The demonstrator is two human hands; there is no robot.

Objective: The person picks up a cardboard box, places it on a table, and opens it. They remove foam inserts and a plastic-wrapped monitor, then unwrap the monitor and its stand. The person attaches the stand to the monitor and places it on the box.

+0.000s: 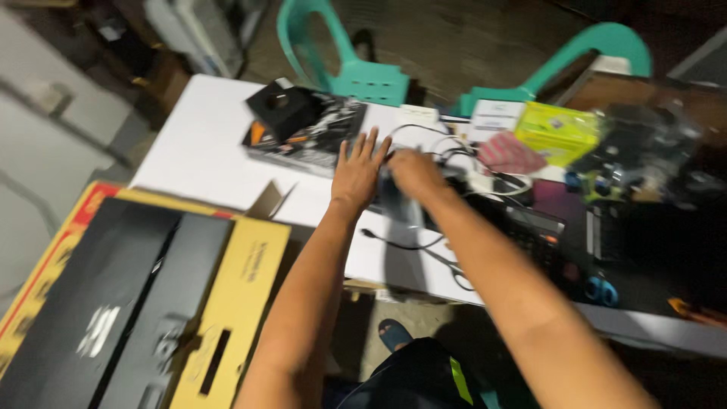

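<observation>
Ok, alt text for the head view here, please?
Two bare hands reach over a cluttered white table: the left hand lies flat with spread fingers beside a black box, the right hand is closed among tangled cables.

1. A single head-worn camera looks steeply down from above the person's own arms.
2. It faces forward across the white surface [204,144], close in, with two green chairs [356,68] at the far edge.
</observation>
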